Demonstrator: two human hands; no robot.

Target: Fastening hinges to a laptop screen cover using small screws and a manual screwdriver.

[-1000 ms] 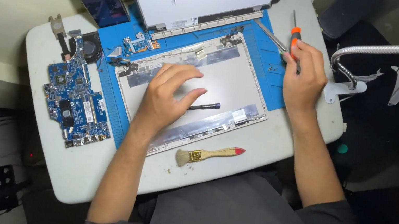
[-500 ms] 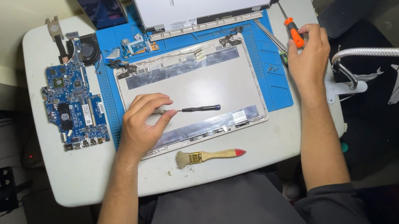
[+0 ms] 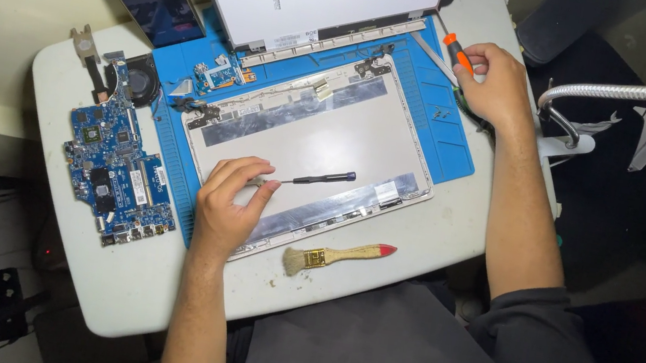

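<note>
The left hand [image 3: 227, 203] rests on the near part of the open laptop lid shell [image 3: 321, 134], fingers curled together with the tips just beside the tip of a small black screwdriver [image 3: 322, 178]; whether they pinch anything I cannot tell. Just beyond the knuckles lies the wooden brush [image 3: 337, 256], nearer the body. Farther off, the right hand [image 3: 498, 84] is closed on an orange-handled screwdriver [image 3: 455, 54] over the blue mat [image 3: 448, 141]. This looks like a disassembly step; next calls for a steady, fine pinch. 1 blue circuit board [image 3: 115, 172] lies left.
</note>
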